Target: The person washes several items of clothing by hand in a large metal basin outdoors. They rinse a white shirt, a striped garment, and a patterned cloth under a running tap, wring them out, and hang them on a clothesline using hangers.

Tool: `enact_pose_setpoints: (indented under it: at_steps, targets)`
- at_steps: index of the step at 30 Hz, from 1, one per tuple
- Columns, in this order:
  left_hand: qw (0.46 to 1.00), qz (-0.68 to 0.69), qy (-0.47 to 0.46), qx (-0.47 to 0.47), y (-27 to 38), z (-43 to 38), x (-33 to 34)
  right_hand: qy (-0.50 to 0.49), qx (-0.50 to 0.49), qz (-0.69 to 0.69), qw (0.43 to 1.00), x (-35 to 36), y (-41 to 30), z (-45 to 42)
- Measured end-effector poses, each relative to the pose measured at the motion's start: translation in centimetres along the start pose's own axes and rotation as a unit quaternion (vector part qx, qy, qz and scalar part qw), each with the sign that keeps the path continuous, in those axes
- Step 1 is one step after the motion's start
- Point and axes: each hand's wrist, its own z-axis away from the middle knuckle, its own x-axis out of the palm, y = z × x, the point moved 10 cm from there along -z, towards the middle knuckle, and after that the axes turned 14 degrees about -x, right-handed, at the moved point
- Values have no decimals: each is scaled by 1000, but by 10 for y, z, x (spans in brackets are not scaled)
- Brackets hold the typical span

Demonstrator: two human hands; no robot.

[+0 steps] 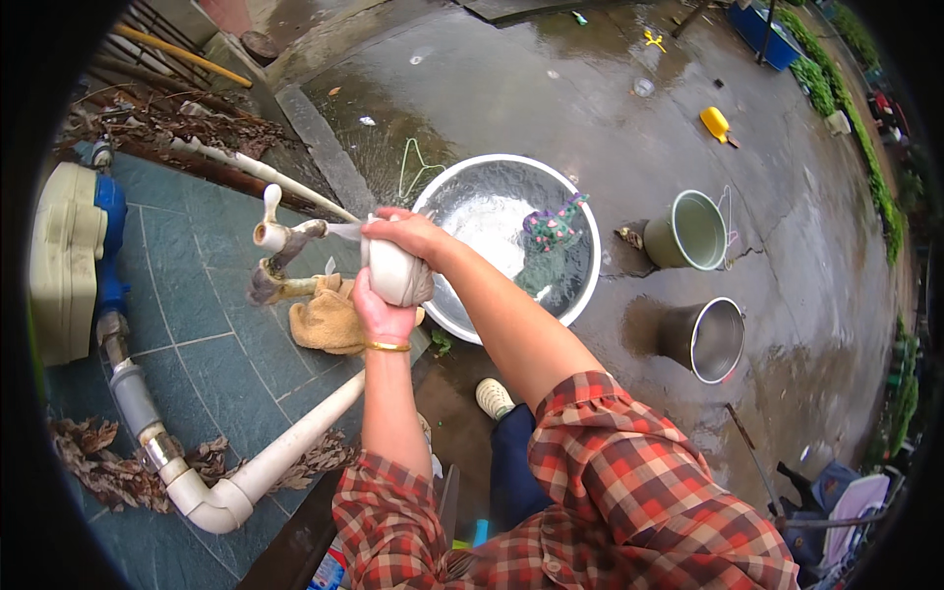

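Note:
Both hands hold a pale shoe-like bundle, perhaps wet cloth [397,271], beside an old tap [284,234] with water running from its mouth. My left hand [383,310] grips it from below, a gold-coloured bangle on the wrist. My right hand [409,234] lies over its top. Past my hands stands a wide metal basin [472,214] of water, with a green and purple patterned cloth [553,223] in it at the right. A tan fluffy cloth [324,321] lies under the tap, left of my left hand.
A green bucket [656,236] and a dark metal bucket [678,333] stand right of the basin. A green wire hanger [420,168] lies behind it. Thick white pipe [273,442] and a pump [70,258] occupy the tiled ledge at left. The concrete floor [516,96] is wet.

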Motion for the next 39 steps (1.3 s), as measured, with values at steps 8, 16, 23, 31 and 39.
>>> enact_pose_setpoints:
  at_steps: [8, 16, 23, 31, 39]
  targets:
    - [980, -14, 183, -72, -31, 27, -38, 120, -318, 366, 866, -9, -74, 37]
    - [954, -9, -290, -72, 18, -6, -2, 75, -432, 354, 826, 48, -109, 101]
    - [993, -92, -58, 41, 17, -13, -19, 216, -241, 145, 935, -3, -78, 96]
    - [770, -507, 131, 364, 48, 67, 41, 183, -34, -217, 958, -5, -7, 92]
    - [419, -545, 285, 668, 86, 224, 180, 337, -107, -204, 913, -116, -21, 159]
